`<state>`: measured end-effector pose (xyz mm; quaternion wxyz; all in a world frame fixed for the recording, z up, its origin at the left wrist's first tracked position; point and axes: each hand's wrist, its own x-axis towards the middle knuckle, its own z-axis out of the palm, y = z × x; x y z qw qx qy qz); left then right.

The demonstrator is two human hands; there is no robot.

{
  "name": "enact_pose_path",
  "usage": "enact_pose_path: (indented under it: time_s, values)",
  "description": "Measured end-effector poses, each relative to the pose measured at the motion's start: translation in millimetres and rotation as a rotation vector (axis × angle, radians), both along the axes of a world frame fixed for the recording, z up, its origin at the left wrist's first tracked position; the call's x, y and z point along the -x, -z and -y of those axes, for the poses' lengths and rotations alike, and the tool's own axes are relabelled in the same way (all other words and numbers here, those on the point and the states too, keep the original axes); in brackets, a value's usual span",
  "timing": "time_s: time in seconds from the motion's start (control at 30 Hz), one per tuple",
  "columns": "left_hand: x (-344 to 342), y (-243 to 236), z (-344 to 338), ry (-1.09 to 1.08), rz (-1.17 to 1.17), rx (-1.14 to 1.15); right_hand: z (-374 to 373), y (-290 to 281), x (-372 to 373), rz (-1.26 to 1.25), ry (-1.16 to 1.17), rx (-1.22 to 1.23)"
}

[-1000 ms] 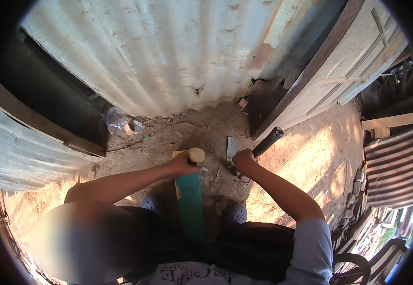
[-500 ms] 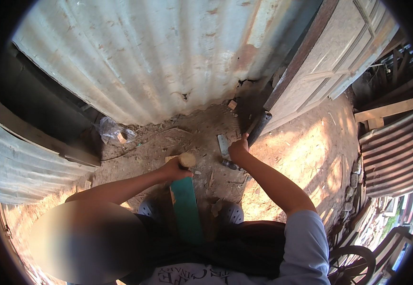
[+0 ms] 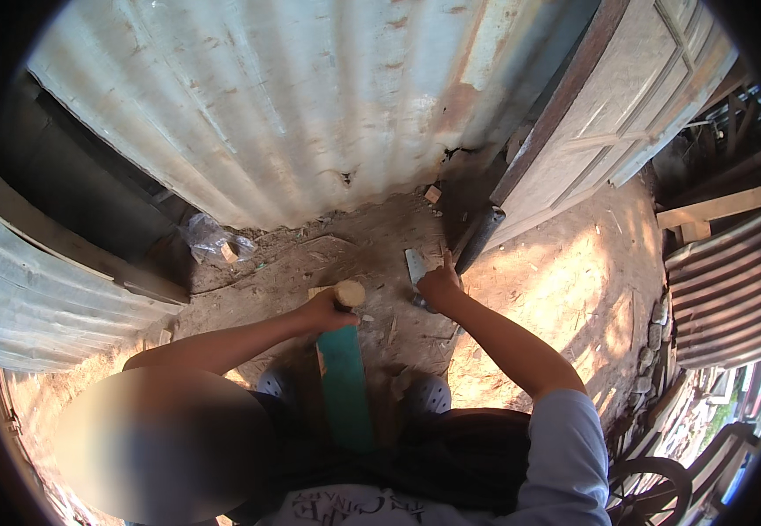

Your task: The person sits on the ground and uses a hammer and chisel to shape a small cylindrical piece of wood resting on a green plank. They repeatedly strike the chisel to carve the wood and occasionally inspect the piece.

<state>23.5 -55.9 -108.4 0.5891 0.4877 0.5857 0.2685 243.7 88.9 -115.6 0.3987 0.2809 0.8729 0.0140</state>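
Left hand grips round wood by green board; right hand by blade, grip unclear; dark tube, door beyond.

At the centre of the frame, the left hand hides the lower part of the round-ended wooden piece that it holds, and its wrapped fingers are not all visible. A small pale bit beside it is too small to tell. The right hand covers the lower end of a metal blade; whether it also grips the dark cylinder is not clear. The near end of the green board is lost in shadow at bottom centre. At lower left, a blurred round patch conceals everything behind it. The corrugated sheet is cut by the upper edge.
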Motion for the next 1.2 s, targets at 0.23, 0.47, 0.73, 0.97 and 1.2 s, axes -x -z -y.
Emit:
enact_pose_path:
  time_s: [0.23, 0.47, 0.73, 0.97, 1.2]
  values:
    - [5, -3, -4, 0.046, -0.02, 0.074, 0, 4, -11, -0.101, 0.03, 0.02]
    - [22, 36, -10, 0.132, -0.286, -0.108, 1, 0, -5, -0.073, 0.002, 0.052]
    - [29, 27, -10, 0.701, -0.563, -0.056, -3, 18, -18, -0.098, -0.029, -0.014]
    - [29, 51, 10, 1.179, -0.844, 0.299, -1, 23, -16, -0.16, -0.036, -0.013]
    - [27, 20, 1, 1.006, -0.859, 0.496, -2, 37, -27, -0.203, -0.045, -0.029]
